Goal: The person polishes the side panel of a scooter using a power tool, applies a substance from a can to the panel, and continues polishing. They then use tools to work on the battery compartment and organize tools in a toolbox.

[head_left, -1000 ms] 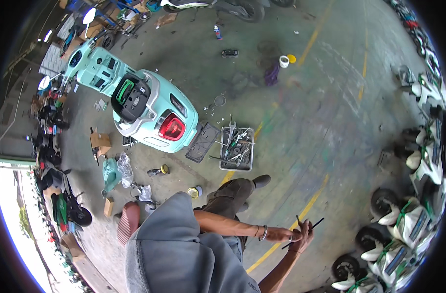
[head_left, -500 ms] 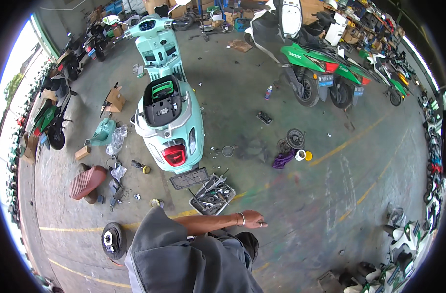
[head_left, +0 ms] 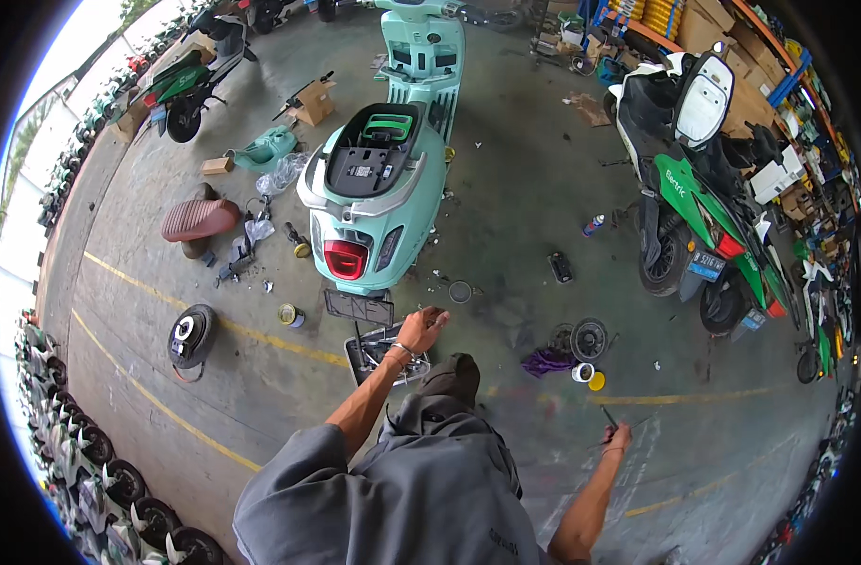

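The hands are well apart. The right hand, at lower right of the frame, is closed around a thin dark tool, whose end projects toward the upper left. The left hand, at centre, has its fingers loosely bent; contact with anything beneath it cannot be confirmed.

The left hand and wrist lie across the view of a metal tray of tools, hiding part of its contents. Just above the tray, a black flat panel sits at the rear of a mint-green scooter, upper centre. Tray and panel stand between the person and the scooter.

Right of centre on the floor: a purple cloth, a white tub, a yellow lid beside it and a dark round part, all close together above the right hand. Further up lie a black component and a spray can. A green-and-white scooter occupies the upper right.

At left: a loose wheel, a small tin and a ribbed reddish-brown seat.
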{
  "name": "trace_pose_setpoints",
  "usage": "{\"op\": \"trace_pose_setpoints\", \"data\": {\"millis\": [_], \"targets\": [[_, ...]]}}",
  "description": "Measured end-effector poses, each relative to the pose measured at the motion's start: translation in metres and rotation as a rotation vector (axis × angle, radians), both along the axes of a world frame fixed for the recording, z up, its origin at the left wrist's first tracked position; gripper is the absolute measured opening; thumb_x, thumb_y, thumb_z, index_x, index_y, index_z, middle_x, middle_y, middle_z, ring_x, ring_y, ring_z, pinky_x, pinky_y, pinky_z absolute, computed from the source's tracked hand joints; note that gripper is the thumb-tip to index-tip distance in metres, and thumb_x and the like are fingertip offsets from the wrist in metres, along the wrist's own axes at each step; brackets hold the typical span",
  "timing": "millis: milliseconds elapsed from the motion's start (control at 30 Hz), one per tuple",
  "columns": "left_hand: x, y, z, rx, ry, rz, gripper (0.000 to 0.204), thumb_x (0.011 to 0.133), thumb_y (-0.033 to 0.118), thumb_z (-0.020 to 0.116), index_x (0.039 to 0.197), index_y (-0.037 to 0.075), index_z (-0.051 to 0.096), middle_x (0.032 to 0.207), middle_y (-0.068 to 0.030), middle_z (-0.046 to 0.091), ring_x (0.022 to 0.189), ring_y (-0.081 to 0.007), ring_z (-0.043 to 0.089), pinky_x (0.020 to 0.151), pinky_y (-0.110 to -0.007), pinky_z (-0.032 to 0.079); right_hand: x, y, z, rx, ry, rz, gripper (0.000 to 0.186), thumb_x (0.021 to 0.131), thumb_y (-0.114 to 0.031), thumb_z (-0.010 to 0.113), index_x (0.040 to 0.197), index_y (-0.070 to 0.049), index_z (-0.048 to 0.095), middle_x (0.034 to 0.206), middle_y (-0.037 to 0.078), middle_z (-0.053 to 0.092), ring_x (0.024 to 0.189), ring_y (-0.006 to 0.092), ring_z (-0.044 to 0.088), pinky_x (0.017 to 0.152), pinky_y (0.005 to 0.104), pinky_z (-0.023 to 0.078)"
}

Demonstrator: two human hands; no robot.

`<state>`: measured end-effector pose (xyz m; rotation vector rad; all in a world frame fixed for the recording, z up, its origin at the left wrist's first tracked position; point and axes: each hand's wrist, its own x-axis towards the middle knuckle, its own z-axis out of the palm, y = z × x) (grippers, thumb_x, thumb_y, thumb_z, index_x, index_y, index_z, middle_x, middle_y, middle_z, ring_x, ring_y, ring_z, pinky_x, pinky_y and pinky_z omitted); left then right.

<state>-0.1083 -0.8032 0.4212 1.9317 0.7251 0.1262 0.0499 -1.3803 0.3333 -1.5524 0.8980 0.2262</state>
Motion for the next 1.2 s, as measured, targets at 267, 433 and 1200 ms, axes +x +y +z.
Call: {"op": "trace_pose_setpoints", "data": {"millis": [267, 433, 1200], "targets": [[0.07, 0.089, -0.025, 0.196, -0.204, 0.839, 0.037, 0.093, 0.03, 0.064, 0.109, -0.003, 0.067, 0.103, -0.0194, 0.071, 0.094, -0.0313, 0.069, 0.083, -0.038, 0.052, 0.265, 0.41, 0.228, -0.062, -0.837, 1.026, 0.029, 0.096, -0.025, 0.064, 0.11, 0.0, 0.069, 0.067, -0.006, 0.048, 0.059, 0.0049, 0.04, 0.054, 0.0243, 0.034], [0.126, 0.201, -0.053, 0.448, -0.12, 1.299, 0.047, 0.092, 0.035, 0.064, 0.121, -0.001, 0.059, 0.121, -0.0213, 0.057, 0.116, -0.0349, 0.054, 0.098, -0.043, 0.043, 0.291, 0.644, 0.282, -0.027, -1.167, 1.332, 0.028, 0.091, -0.024, 0.069, 0.101, 0.002, 0.072, 0.068, -0.002, 0.058, 0.061, 0.0072, 0.048, 0.058, 0.027, 0.04], [0.236, 0.287, -0.083, 0.594, 0.615, 1.881, 0.044, 0.091, 0.041, 0.063, 0.124, 0.012, 0.061, 0.132, -0.0137, 0.054, 0.122, -0.0346, 0.049, 0.104, -0.048, 0.036, 0.232, 1.174, 0.254, -0.168, -1.248, 3.009, 0.03, 0.083, -0.021, 0.067, 0.081, 0.008, 0.068, 0.084, 0.031, 0.066, 0.086, 0.0443, 0.066, 0.08, 0.0469, 0.051]]}}
